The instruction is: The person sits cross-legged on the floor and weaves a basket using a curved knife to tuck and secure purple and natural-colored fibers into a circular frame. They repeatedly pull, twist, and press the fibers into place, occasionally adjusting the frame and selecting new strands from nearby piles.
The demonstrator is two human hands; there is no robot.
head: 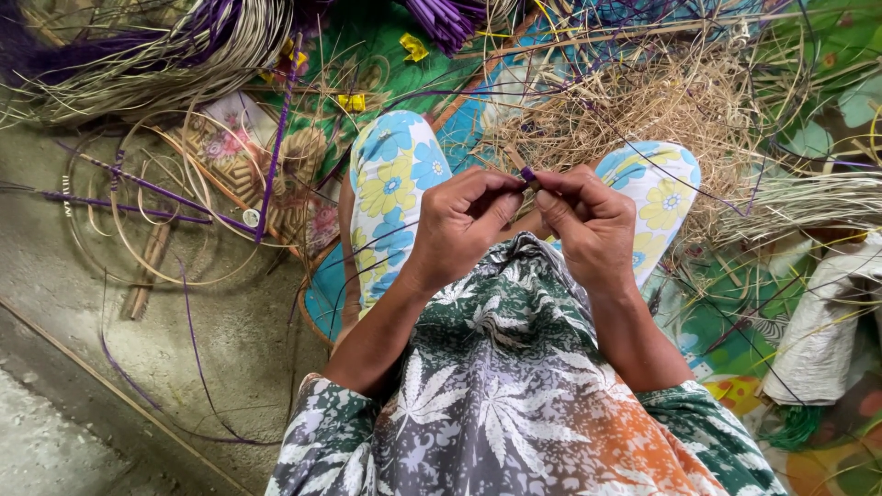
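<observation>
Now, held piece: a short purple strip end (527, 174), pinched above my knees, between both hands.
Axis: seemingly tilted up toward my left; too small to be sure.
Left hand (469, 225): fingers pressed together on the strip.
Right hand (588, 225): fingers pinching the same strip.
Around: dry straw pile (643, 110) ahead; coiled cane hoops (175, 202) on the floor at left.
</observation>
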